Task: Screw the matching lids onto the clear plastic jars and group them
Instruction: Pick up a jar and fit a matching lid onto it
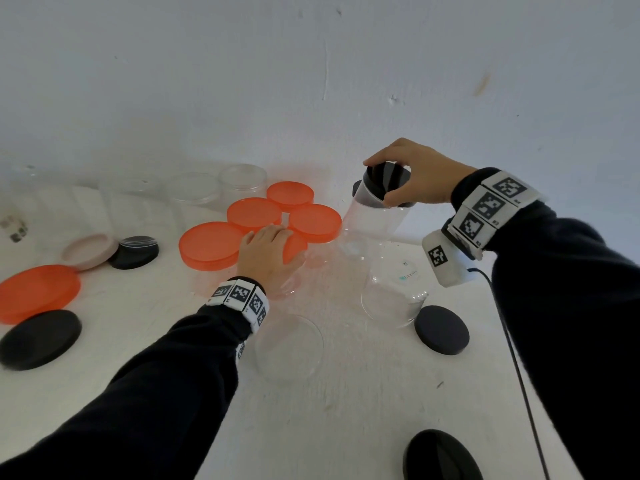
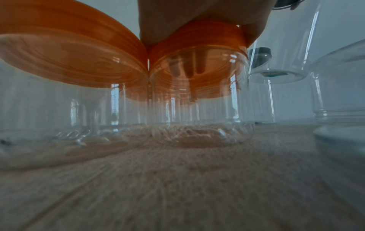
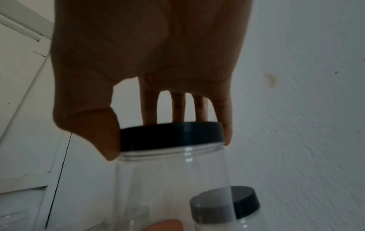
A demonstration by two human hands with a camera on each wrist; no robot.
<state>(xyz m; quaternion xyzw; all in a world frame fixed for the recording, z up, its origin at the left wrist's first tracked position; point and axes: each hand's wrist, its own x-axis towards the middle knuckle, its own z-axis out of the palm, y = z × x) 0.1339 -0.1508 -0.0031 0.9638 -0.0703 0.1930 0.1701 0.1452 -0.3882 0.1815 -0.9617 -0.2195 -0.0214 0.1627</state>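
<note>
My left hand [image 1: 277,244] lies over the orange lid [image 1: 297,245] of a short clear jar [image 1: 289,282], fingers curled round the rim. This jar stands against a group of orange-lidded jars [image 1: 254,213]. In the left wrist view the same orange lid [image 2: 197,46] sits on its jar under my palm. My right hand [image 1: 381,181] grips the black lid [image 1: 386,178] of a tall clear jar [image 1: 370,223], which tilts left, its base hidden. In the right wrist view, thumb and fingers clasp that black lid [image 3: 171,136]. A second black-lidded jar [image 3: 227,203] stands just behind.
Several open clear jars [image 1: 242,181] stand at the back left. An upturned jar [image 1: 394,289] and an open jar [image 1: 289,344] sit near me. Loose black lids [image 1: 441,329] [image 1: 40,337] [image 1: 440,455], a pink lid [image 1: 90,251] and an orange lid [image 1: 38,292] lie about.
</note>
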